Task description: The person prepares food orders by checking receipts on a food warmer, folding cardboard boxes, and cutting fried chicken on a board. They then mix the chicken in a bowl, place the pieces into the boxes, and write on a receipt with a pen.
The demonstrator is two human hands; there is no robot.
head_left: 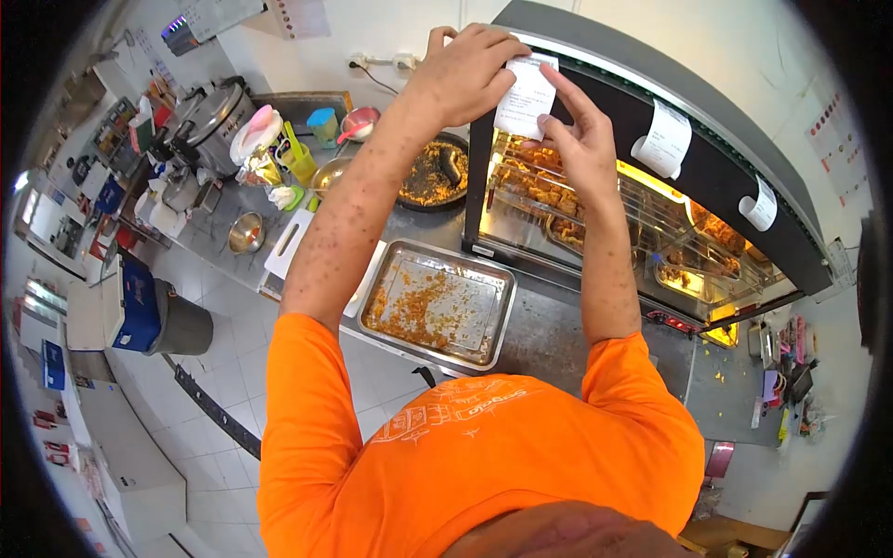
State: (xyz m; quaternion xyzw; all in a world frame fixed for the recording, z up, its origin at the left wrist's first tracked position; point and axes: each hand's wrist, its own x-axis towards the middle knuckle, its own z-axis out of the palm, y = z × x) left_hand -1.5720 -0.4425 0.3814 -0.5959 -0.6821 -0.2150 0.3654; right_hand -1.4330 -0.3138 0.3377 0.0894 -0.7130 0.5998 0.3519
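A printed paper receipt hangs at the upper left front of the glass food warmer. My left hand has its fingers curled over the receipt's top left edge, thumb against the paper. At the opposite side, my right hand grips the right edge between thumb and fingers. Behind the glass, fried food pieces lie in lit trays. Below my arms, a metal tray holds orange-brown crumbs.
Two more receipts, a curled one and a smaller one, hang along the warmer. A dark pan of crumbs stands left of it. A white cutting board, a steel bowl and a large pot are farther left.
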